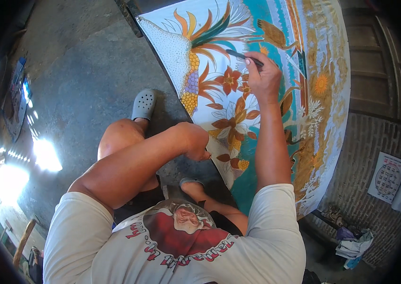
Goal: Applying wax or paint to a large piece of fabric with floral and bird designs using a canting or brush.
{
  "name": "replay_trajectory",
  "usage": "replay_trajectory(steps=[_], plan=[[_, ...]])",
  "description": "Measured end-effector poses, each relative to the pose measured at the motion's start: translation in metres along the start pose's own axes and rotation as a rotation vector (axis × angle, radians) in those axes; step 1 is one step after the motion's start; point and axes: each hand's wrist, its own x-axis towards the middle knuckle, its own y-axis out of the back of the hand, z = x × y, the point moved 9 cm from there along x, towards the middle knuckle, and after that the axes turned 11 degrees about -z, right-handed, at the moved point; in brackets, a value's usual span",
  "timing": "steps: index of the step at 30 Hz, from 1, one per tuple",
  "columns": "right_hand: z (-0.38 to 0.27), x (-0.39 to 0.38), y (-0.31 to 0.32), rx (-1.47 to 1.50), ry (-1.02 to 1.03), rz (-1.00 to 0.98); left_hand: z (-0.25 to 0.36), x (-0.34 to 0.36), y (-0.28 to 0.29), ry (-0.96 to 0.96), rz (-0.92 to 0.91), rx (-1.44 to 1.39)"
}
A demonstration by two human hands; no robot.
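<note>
Head view: a pen-like tool (238, 54) is gripped by the right hand (264, 78) over flower-painted cloth (231, 123); left hand (196, 140): grip unclear.

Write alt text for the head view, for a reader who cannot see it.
A person's right hand holds a slender dark pen-like tool over a large cloth painted with orange-brown flowers, teal and gold. The left hand is near the cloth's edge; a grey perforated clog rests on the floor.
</note>
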Motion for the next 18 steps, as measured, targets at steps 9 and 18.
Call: replay_trajectory(steps=[9,18], plan=[[0.022,0.0,-0.019,0.01,-0.044,-0.064,0.004,-0.004,0.001,-0.01,0.026,-0.01],[0.028,-0.007,-0.013,-0.047,-0.038,-0.053,0.002,-0.002,0.001,0.013,0.029,0.023]])
